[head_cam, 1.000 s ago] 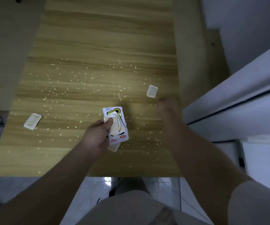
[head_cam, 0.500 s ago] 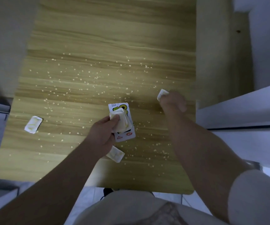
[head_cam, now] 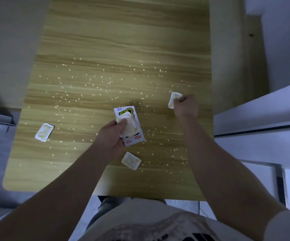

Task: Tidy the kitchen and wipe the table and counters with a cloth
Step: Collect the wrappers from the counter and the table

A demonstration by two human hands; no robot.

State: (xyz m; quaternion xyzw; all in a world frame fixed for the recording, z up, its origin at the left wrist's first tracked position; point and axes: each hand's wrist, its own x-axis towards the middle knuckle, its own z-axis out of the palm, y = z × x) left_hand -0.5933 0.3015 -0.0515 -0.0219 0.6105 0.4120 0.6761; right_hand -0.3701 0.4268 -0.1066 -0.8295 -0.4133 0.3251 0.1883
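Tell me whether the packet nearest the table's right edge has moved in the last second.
Yes. It lay flat; now the right hand pinches the packet tipped up off the table, about as near its right edge.

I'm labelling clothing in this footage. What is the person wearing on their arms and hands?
Both forearms are bare down to the left hand and right hand: no gloves, and no watch, bracelet or ring shows. A pale short sleeve covers the right upper arm; the left arm's sleeve is out of view.
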